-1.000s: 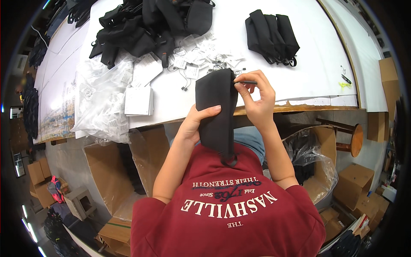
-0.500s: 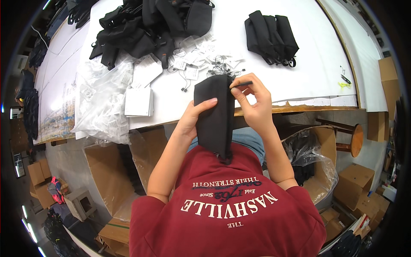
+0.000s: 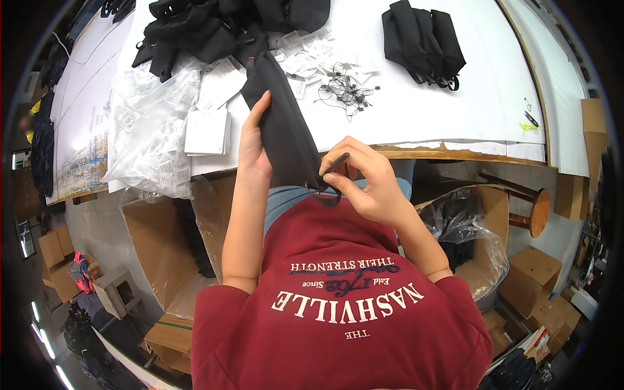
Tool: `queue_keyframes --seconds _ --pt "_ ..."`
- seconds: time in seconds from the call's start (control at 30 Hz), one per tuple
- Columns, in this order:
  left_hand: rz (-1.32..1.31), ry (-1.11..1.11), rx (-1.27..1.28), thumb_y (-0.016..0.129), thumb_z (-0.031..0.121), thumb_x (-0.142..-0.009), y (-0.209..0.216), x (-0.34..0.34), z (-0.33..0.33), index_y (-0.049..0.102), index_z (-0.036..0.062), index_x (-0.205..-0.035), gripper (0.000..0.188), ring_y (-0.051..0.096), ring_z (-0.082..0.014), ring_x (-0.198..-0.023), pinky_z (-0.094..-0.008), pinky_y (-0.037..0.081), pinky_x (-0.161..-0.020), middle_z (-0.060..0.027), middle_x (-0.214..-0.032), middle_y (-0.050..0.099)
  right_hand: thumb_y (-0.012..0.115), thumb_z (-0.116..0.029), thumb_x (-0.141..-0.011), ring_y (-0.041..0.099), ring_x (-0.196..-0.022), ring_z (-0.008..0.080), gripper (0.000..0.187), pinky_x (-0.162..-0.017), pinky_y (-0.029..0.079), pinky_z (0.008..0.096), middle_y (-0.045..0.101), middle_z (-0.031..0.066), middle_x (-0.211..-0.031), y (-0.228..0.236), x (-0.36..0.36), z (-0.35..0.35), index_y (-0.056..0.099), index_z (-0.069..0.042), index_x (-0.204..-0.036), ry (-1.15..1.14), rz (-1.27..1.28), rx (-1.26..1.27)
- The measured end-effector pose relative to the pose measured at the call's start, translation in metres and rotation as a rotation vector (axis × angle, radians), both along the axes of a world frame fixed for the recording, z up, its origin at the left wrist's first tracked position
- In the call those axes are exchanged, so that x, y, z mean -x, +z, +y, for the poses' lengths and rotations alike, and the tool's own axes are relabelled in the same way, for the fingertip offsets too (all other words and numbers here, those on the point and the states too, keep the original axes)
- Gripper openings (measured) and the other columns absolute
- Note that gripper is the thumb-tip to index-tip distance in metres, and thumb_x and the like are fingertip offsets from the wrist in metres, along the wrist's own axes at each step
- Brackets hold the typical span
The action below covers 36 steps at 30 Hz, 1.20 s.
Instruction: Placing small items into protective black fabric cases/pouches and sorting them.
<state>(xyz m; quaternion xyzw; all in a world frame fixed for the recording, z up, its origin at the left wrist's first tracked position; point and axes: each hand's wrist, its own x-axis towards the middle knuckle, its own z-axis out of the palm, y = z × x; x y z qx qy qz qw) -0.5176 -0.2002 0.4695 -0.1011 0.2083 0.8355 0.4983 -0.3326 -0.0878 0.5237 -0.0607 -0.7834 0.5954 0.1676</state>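
A slim black fabric pouch (image 3: pixel 286 130) is held slantwise over the near table edge, its far end toward the upper left. My left hand (image 3: pixel 255 140) is closed round its left side, thumb lying on top. At the pouch's near right end, my right hand (image 3: pixel 364 179) pinches a short black zip pull (image 3: pixel 337 162) between thumb and fingers. A small black loop (image 3: pixel 327 200) hangs from that end. Just beyond the pouch lies a tangle of black tag strings (image 3: pixel 348 91), with white printed tags (image 3: pixel 312 58) behind it.
More black pouches (image 3: pixel 195 32) are heaped at the far left, and several stand grouped (image 3: pixel 426 42) at the right. A clear plastic bag (image 3: pixel 153 136) lies beside a white card stack (image 3: pixel 208 132). Open cardboard boxes (image 3: pixel 166 247) stand below, with a wooden stool (image 3: pixel 538 213) to the right.
My right hand has moved along the pouch's edge from its far end to its near end with the zip pull. The pouch has tilted leftward, and my left hand has shifted left and farther away.
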Motion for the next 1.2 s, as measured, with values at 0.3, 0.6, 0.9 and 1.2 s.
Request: queue_keyframes --seconds 0.3,0.6,0.9,1.2 --pt "-0.036 0.19 0.129 0.051 0.032 -0.095 0.008 -0.019 0.005 0.053 0.0025 -0.122 0.04 0.053 -0.0266 -0.117 -0.044 0.04 -0.102 -0.0113 -0.123 0.058 0.077 -0.011 -0.073 0.059 -0.069 0.0154 0.041 -0.063 0.048 0.0269 0.061 0.0091 -0.113 -0.011 -0.018 0.005 0.063 -0.009 -0.11 -0.464 0.146 -0.285" --pt "0.019 0.058 0.103 0.047 0.032 -0.098 0.013 -0.071 0.006 0.044 0.0058 -0.131 0.042 0.047 -0.0242 -0.12 -0.039 0.039 -0.101 -0.0103 -0.134 0.047 0.073 -0.012 -0.077 0.056 -0.11 0.0269 0.03 -0.105 0.035 0.0407 0.058 0.0103 -0.121 -0.035 0.006 0.011 0.065 -0.007 -0.106 -0.404 0.112 -0.184" --pt "1.109 -0.04 0.614 0.067 0.015 -0.088 -0.011 -0.06 -0.019 0.054 0.0033 -0.123 0.039 0.056 -0.0107 -0.103 -0.0225 0.047 -0.081 -0.0073 -0.125 0.054 0.072 -0.01 -0.083 0.054 -0.075 0.0025 0.022 -0.061 0.041 0.0161 0.062 -0.0008 -0.095 -0.046 -0.012 0.034 0.065 -0.004 -0.104 -0.442 -0.123 0.487" --pt "0.846 -0.02 0.738 0.07 0.015 -0.086 -0.027 -0.065 -0.011 0.065 -0.0016 -0.102 0.023 0.06 -0.0086 -0.061 -0.0203 0.047 -0.049 -0.0053 -0.082 0.066 0.074 -0.016 -0.081 0.056 -0.057 0.0032 0.021 -0.047 0.046 0.0182 0.063 0.0017 -0.075 -0.068 -0.015 0.042 0.068 -0.003 -0.096 -0.592 -0.259 0.384"
